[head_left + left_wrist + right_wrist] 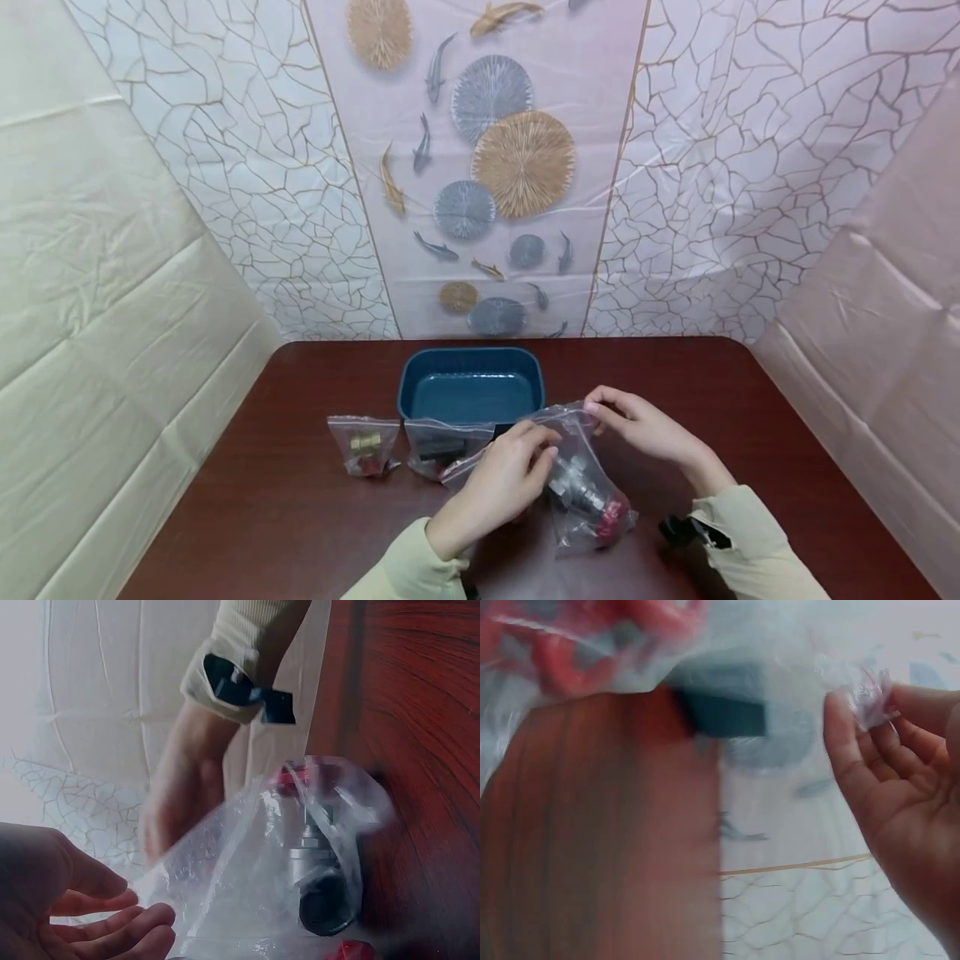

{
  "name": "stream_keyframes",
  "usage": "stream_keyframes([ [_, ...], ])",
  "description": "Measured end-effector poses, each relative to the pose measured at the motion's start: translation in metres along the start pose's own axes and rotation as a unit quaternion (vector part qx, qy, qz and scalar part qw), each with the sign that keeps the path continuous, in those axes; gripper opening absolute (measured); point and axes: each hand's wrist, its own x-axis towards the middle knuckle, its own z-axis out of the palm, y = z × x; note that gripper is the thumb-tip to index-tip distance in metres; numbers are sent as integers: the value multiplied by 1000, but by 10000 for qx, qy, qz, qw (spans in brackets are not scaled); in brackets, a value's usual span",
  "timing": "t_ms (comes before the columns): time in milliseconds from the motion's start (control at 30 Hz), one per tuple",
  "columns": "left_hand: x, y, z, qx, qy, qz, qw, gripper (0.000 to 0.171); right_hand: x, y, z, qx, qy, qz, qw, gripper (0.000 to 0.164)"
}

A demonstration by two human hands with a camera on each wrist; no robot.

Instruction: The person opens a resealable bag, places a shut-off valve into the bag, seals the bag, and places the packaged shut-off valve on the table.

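A clear zip bag point(577, 492) holds silvery metal fittings point(311, 862) and a red part point(612, 517); it leans upright over the table. My right hand point(637, 425) pinches the bag's upper right corner between thumb and fingers, and the crumpled plastic point(866, 701) shows there in the right wrist view. Across the bag's left side is my left hand point(504, 475), its fingers loosely bent. In the left wrist view, a gap shows between the thumb and fingers point(154, 919), close to the plastic.
A blue tray point(471, 354) stands at the back of the dark red table point(300, 533). Left of the hands lie a small bag with a brass fitting point(366, 442) and another bag with a black part point(442, 450). Patterned cloth walls point(480, 250) enclose the table.
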Motion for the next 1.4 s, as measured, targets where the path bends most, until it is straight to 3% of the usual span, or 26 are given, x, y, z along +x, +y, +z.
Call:
stream_keyframes([
  [167,3,-1,-4,-152,88,-91,9998,24,-15,-28,-7,-166,388,-700,9967,12],
  [300,5,2,-7,-306,89,-119,9994,29,-26,-43,-7,-508,451,-1498,9864,13],
  [400,4,4,-6,-451,20,-94,9989,35,-39,-49,-3,-533,517,-1952,9780,22],
  [600,2,5,-4,-362,-175,48,9992,35,-67,-49,9,-615,1048,-2567,9588,45],
  [833,3,6,-3,-346,-385,285,9983,6,-88,-51,12,-801,1227,-2360,9606,41],
  [1000,4,8,-1,-105,-532,284,9981,8,-93,-53,13,-797,1240,-2185,9646,38],
  [1133,9,8,0,-99,-318,290,9990,8,-93,-54,13,-935,1499,-1789,9679,34],
  [1400,25,9,-7,-137,400,1219,9916,9,-89,-54,6,-1726,2490,-1400,9427,34],
])
